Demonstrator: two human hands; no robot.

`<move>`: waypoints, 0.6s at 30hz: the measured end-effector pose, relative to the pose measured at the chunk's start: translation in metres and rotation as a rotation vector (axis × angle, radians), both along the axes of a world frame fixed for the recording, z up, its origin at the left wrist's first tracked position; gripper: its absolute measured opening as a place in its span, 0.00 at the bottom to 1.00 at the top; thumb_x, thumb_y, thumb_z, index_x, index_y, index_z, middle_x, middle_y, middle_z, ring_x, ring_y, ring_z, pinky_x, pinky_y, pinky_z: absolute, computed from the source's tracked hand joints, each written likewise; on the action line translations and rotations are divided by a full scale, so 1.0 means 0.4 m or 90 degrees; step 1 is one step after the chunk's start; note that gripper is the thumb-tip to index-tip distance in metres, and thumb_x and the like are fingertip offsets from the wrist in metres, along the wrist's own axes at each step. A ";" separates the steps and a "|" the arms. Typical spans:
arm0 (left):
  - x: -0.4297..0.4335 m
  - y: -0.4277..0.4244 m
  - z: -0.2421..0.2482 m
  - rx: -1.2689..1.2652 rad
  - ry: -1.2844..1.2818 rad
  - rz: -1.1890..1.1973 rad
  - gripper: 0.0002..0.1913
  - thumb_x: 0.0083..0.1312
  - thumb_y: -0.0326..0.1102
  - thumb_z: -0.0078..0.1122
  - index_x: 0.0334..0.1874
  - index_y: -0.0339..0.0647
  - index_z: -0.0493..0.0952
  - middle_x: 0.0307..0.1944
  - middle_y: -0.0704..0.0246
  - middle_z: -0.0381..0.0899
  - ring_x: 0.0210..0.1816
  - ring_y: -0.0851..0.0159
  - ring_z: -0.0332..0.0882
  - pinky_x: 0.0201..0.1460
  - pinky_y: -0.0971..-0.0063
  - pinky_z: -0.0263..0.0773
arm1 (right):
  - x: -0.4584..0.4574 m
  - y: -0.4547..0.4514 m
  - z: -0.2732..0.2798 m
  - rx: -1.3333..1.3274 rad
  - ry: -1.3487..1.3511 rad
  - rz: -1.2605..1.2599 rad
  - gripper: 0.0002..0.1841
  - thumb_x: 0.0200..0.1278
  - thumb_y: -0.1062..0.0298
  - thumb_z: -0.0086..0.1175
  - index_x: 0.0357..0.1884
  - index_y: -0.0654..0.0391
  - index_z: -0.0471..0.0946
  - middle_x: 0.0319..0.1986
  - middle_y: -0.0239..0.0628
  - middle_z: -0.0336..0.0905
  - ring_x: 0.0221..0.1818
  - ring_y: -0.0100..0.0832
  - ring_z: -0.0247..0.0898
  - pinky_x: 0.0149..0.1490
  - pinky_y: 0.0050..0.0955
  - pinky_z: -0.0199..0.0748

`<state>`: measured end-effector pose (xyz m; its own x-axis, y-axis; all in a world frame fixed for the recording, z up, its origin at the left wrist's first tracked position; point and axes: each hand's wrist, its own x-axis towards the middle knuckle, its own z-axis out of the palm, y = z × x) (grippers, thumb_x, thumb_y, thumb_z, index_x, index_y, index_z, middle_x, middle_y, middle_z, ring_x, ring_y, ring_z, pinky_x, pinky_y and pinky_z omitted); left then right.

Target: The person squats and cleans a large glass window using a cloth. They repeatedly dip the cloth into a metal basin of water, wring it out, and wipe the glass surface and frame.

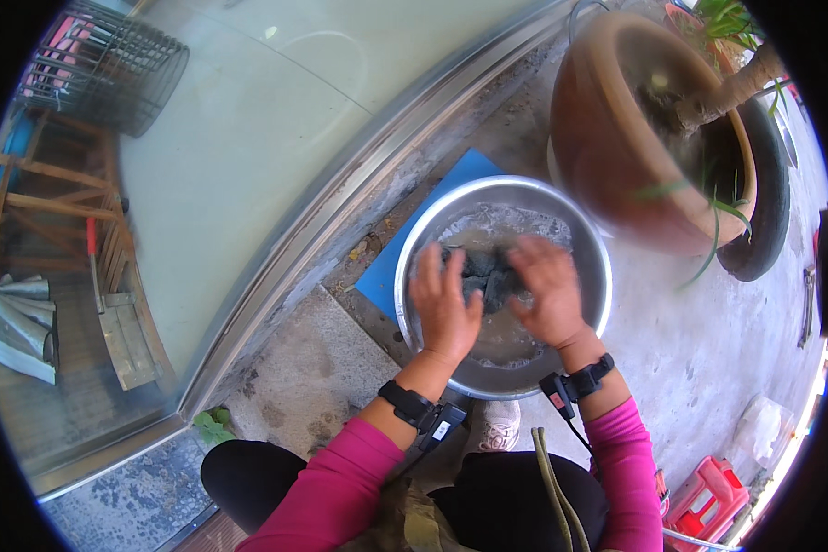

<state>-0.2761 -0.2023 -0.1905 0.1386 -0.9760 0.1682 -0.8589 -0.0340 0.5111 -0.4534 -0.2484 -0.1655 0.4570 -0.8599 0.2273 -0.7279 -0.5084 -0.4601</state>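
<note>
In front of me a round stainless steel basin [597, 324] holds murky water with suds [507, 345]. Dark wet cloth [486, 272] lies bunched in the middle of it. My left hand [445, 293] is over the left part of the basin, fingers apart, at the cloth's left edge. On the right, my right hand [546, 290] is spread beside the cloth's other edge. Both hands are slightly blurred, and neither is closed on the cloth; whether the fingertips touch it cannot be told.
A blue board [386, 272] lies partly under the basin. A large clay plant pot [607, 138] stands close by at the upper right. A window frame [331, 200] runs along the left, with glass behind it. A red plastic stool-like item [707, 497] is at lower right.
</note>
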 end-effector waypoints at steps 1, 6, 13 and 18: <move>-0.006 -0.005 -0.002 0.081 -0.016 -0.100 0.33 0.59 0.32 0.60 0.67 0.38 0.59 0.68 0.54 0.57 0.71 0.55 0.53 0.70 0.53 0.48 | 0.021 0.002 -0.009 0.035 0.095 0.084 0.38 0.39 0.67 0.65 0.60 0.53 0.70 0.64 0.40 0.62 0.67 0.41 0.57 0.68 0.49 0.53; 0.029 -0.039 -0.032 0.307 -0.163 -0.284 0.44 0.53 0.39 0.69 0.71 0.41 0.55 0.72 0.64 0.55 0.73 0.61 0.50 0.71 0.57 0.46 | 0.030 0.005 -0.083 0.133 0.188 0.071 0.26 0.41 0.64 0.63 0.49 0.51 0.78 0.45 0.34 0.76 0.55 0.37 0.69 0.58 0.42 0.64; 0.018 -0.052 -0.031 0.386 -0.207 -0.267 0.49 0.49 0.43 0.72 0.72 0.41 0.53 0.71 0.59 0.54 0.73 0.59 0.49 0.71 0.60 0.47 | -0.118 0.025 -0.010 0.201 0.321 -0.046 0.24 0.41 0.62 0.65 0.46 0.52 0.79 0.43 0.36 0.76 0.49 0.37 0.71 0.56 0.39 0.65; -0.039 -0.068 -0.035 0.213 -0.141 -0.296 0.54 0.44 0.43 0.75 0.72 0.38 0.51 0.71 0.58 0.53 0.71 0.56 0.52 0.70 0.60 0.49 | -0.032 0.014 -0.030 0.095 0.234 0.060 0.40 0.41 0.60 0.67 0.63 0.53 0.68 0.61 0.40 0.64 0.65 0.39 0.58 0.70 0.44 0.52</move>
<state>-0.2919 -0.2295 -0.2046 -0.3177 -0.9306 -0.1820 -0.9068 0.2421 0.3452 -0.4661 -0.2430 -0.1773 0.5636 -0.8212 -0.0896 -0.8105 -0.5287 -0.2521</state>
